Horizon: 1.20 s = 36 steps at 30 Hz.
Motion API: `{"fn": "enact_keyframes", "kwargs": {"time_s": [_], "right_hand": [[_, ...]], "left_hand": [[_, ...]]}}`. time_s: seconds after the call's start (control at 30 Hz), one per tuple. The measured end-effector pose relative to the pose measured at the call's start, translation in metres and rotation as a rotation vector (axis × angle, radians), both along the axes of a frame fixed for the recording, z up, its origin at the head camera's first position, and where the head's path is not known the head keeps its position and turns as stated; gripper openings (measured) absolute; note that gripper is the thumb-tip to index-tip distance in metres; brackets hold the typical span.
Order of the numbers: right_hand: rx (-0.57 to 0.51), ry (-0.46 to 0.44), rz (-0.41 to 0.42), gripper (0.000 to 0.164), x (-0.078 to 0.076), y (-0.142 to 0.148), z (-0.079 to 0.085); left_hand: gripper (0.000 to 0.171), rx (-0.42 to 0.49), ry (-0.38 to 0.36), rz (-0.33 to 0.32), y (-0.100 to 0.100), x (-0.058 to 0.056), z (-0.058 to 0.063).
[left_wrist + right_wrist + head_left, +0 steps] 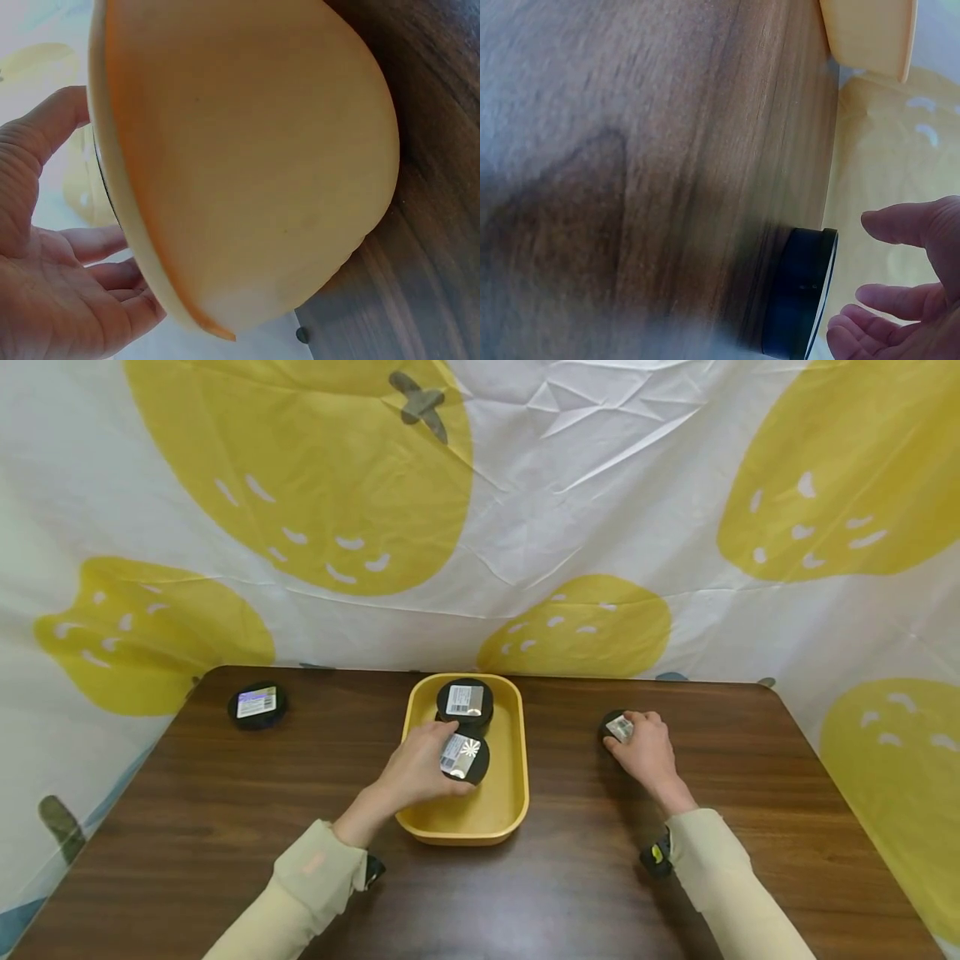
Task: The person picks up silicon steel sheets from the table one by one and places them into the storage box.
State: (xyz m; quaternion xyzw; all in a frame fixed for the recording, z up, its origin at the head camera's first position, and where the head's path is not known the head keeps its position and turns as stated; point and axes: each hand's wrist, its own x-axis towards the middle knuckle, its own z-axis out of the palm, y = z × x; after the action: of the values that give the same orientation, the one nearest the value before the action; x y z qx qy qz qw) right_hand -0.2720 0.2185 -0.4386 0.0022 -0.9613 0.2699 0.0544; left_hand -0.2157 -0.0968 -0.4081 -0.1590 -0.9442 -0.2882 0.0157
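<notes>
My left hand [420, 768] spans a flat round black container [474, 767] with a silver and white label, thumb and fingers at opposite sides of it. That container is inside a yellow tray [521, 777], in front of another black container [459, 687] with a similar label. In the left wrist view, the tray's wall [247, 165] hides most of the held container. My right hand [649, 755] is over a third black container [618, 727] on the table. The right wrist view shows its thumb and fingers spread, apart from that container's [799, 292] top.
Another labelled black container [257, 705] lies near the table's far left corner. The brown wooden table [570, 877] ends at a white curtain [525, 527] with yellow fruit shapes behind it. The tray stands between both hands.
</notes>
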Motion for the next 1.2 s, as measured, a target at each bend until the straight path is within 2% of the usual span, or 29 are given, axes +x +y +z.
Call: {"fn": "enact_keyframes", "kwargs": {"time_s": [0.3, 0.53, 0.93, 1.2], "right_hand": [[0.006, -0.012, -0.003, 0.056, 0.0006, 0.0019, 0.0003], [0.011, -0.012, -0.002, 0.055, 0.0015, 0.0021, 0.0009], [0.017, 0.0, -0.005, 0.056, 0.0025, 0.004, -0.0005], [0.037, -0.047, -0.006, 0.06, 0.0023, 0.0049, -0.0021]], "left_hand": [[0.084, 0.0, -0.008, -0.005, 0.0027, 0.0015, -0.0027], [0.084, -0.001, 0.015, -0.032, 0.004, 0.0017, -0.005], [0.084, -0.019, -0.004, -0.028, 0.0076, 0.0026, -0.0062], [0.084, -0.017, 0.005, -0.032, 0.0081, 0.002, -0.0089]]}}
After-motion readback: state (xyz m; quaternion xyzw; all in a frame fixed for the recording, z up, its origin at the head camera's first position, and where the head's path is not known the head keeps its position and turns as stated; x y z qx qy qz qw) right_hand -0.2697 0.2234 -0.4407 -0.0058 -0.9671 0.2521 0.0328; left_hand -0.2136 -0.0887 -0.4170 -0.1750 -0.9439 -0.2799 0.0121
